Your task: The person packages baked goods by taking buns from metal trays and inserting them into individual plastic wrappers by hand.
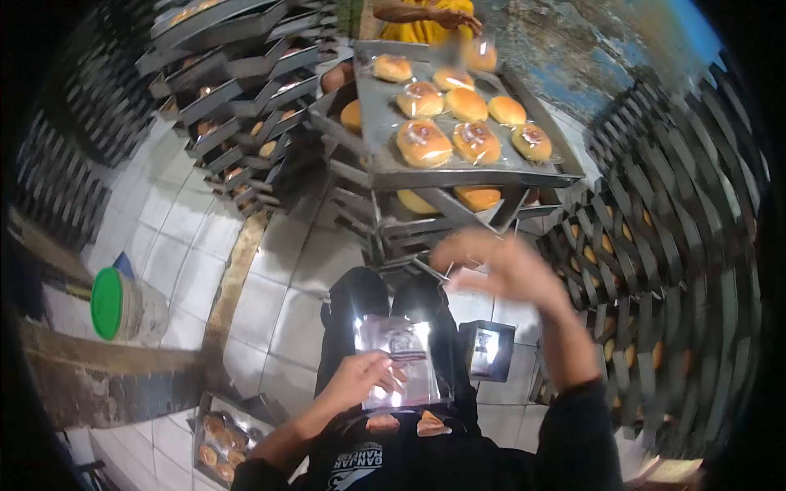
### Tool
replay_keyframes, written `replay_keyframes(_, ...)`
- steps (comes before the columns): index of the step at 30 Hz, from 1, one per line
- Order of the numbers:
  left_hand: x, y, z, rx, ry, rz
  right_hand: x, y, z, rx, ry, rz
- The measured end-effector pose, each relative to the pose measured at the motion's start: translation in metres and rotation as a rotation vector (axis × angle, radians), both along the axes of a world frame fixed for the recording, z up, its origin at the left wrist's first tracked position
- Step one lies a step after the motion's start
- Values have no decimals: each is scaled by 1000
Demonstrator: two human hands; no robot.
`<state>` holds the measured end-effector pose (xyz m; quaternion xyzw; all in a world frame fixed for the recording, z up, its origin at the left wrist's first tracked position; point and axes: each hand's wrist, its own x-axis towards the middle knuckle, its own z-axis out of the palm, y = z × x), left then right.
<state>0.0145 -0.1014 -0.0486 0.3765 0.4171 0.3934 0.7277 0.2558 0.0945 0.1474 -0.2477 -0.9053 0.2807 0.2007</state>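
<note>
A stack of clear plastic bags (413,372) with a dark printed band lies on my lap. My left hand (368,380) is closed at the bags' left side, fingertips on the band. My right hand (508,266) is raised in front of the tray stack and blurred by motion. Its thumb and fingers look apart, and I see nothing between them. Beyond it, a metal tray (458,177) tops the stack, carrying several round golden buns (467,105). Some buns, such as the wrapped bun (423,143) at the front, sit in clear printed plastic.
Across the tray, another person in a yellow top (417,31) has hands near the buns. Stacked trays (246,106) rise at left, and more trays (647,237) at right. A green-lidded bucket (106,304), a dark box (490,352) and a bun tray (199,434) are low down.
</note>
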Motion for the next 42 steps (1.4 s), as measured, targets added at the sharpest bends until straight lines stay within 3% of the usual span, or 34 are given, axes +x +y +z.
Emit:
replay_keyframes(1,-7,7,-3,-5,-13,69,-1,32,25,125,74,-82)
replay_keyframes(2,-12,17,-3,-6,-29,145,4,77,33,-211,191,-314)
replay_keyframes(4,-18,38,-2,-25,-161,324,-4,169,66,212,-31,-551)
replay_keyframes(5,-19,44,-7,-79,-252,404,-6,201,68,255,-156,-606)
replay_keyframes(6,-19,50,-13,-132,-348,484,-8,237,65,300,-279,-661)
replay_keyframes(9,-14,53,-36,-204,-299,495,5,348,5,410,-568,-677)
replay_keyframes(12,-17,53,-42,-183,-253,513,6,369,-22,261,-484,-789)
replay_keyframes(13,-18,54,-36,-173,-257,522,-3,352,1,186,-572,-803)
replay_keyframes(14,-18,50,-31,-170,-261,527,-11,323,17,-122,-107,-736)
replay_keyframes(17,-24,62,-17,-150,-274,593,-7,297,30,44,-220,-610)
replay_keyframes(20,-36,78,-6,-193,-280,707,-3,258,35,-177,-90,-479)
replay_keyframes(22,-53,96,-4,-106,-256,686,-15,208,45,-193,384,-515)
replay_keyframes(24,-63,113,-1,-155,-429,772,-36,127,57,-297,610,-421)
replay_keyframes(26,-71,129,-9,-180,-501,822,-60,44,39,-484,610,-368)
replay_keyframes(27,-74,138,-14,-189,-536,837,-63,15,14,-449,431,-323)
replay_keyframes(29,-71,152,-30,-233,-562,765,-85,-51,-44,-174,334,-325)
replay_keyframes(30,-67,158,-32,-256,-573,727,-87,-63,-73,38,400,-87)
replay_keyframes(31,-55,154,-14,-212,-475,728,-89,-73,-94,116,398,-28)
replay_keyframes(32,-47,150,0,-228,-501,681,-82,-66,-120,348,320,-30)
replay_keyframes(33,-39,144,12,-248,-528,632,-74,-59,-140,390,320,-140)
replay_keyframes(35,-26,128,54,-226,-493,528,-71,-59,-146,424,436,-300)
replay_keyframes(38,-18,112,60,-260,-557,446,-84,-74,-117,551,329,-262)
replay_keyframes(39,-14,102,70,-235,-526,481,-86,-76,-124,510,271,-267)
replay_keyframes(42,-42,103,26,-286,-591,515,-115,-98,-157,211,279,-289)
